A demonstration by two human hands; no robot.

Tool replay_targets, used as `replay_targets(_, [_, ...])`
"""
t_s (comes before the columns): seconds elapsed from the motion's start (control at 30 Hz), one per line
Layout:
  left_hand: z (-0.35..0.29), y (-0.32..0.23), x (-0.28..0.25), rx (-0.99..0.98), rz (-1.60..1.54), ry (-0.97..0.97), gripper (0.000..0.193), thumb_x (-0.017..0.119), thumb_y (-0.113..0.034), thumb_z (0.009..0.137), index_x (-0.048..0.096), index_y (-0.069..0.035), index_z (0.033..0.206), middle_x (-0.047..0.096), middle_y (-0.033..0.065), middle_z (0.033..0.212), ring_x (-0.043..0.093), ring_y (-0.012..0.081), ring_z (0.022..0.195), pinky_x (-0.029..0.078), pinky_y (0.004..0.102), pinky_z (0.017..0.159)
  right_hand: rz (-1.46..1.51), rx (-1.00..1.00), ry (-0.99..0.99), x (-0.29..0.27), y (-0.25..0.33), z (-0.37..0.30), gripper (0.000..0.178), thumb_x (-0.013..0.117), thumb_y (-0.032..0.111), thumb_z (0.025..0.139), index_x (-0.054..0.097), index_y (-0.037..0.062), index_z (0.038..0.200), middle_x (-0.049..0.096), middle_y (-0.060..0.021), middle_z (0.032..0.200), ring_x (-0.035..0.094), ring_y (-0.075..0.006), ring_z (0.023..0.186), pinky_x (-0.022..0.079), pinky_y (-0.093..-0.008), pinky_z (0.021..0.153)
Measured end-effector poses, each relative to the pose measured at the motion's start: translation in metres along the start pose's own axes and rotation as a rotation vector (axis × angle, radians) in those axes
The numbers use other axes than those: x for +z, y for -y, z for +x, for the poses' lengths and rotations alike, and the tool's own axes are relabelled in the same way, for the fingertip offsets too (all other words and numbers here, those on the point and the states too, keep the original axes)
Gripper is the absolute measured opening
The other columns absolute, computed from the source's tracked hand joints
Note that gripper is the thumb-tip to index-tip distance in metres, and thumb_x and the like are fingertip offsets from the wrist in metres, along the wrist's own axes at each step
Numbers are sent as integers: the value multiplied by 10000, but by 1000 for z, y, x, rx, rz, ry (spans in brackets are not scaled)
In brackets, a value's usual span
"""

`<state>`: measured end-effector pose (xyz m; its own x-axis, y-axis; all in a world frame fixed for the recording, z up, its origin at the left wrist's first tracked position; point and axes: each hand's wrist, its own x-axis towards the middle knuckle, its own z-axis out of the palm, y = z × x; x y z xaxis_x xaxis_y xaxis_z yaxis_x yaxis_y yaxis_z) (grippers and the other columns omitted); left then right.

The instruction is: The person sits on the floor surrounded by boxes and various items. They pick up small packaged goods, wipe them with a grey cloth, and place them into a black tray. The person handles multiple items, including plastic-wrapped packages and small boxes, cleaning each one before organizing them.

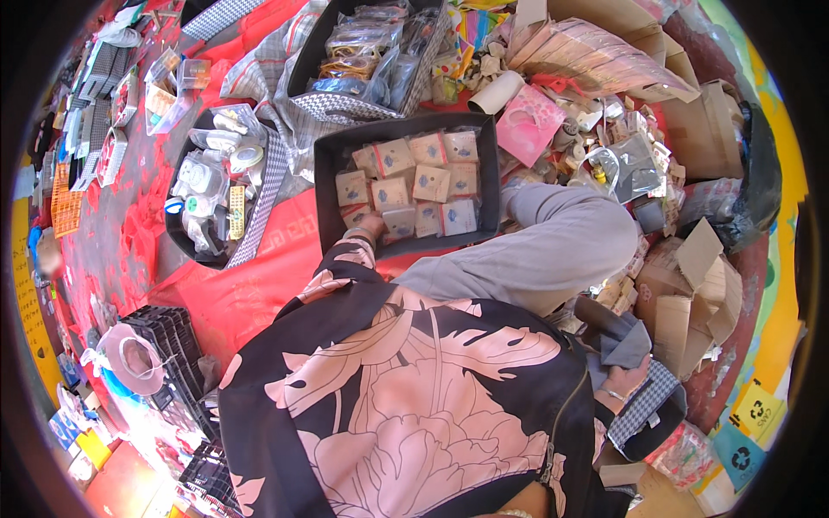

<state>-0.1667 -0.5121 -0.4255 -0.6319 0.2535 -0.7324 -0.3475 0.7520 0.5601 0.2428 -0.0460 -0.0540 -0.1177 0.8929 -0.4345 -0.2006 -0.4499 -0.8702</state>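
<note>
The left grip (371,226) is at the near rim of the black box (326,181), its closure hidden from me; the right grip (626,380) clutches grey cloth (625,348). Packets (431,183) already line the box; what remains, I can't tell.

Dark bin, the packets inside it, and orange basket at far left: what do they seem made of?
Dark bin: possibly fabric over board; matte, straight walls.
Packets: brown paper or card, apparently in clear plastic, given their glints.
Orange basket: likely plastic, from its uniform colour and openwork.
</note>
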Motion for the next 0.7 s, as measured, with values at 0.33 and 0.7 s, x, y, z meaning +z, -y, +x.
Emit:
replay_targets(0.33, [-53,-51,-7,-46,-668,43,504,537,85,675,531,-55,1158,597,88,1007,547,250,947,440,348,815,-338,-125,69,1,-4,2,400,419,299,917,478,-1,1176,529,-100,1182,518,-267,1051,383,-400,935])
replay_targets(0.7, [-43,-29,-10,-108,-1287,317,361,535,-82,845,467,-24,1195,583,93,1085,558,251,1013,432,415,902,-7,153,-53,30,0,-9,397,403,296,922,477,-3,1173,512,-115,1208,478,-279,1121,354,-430,972])
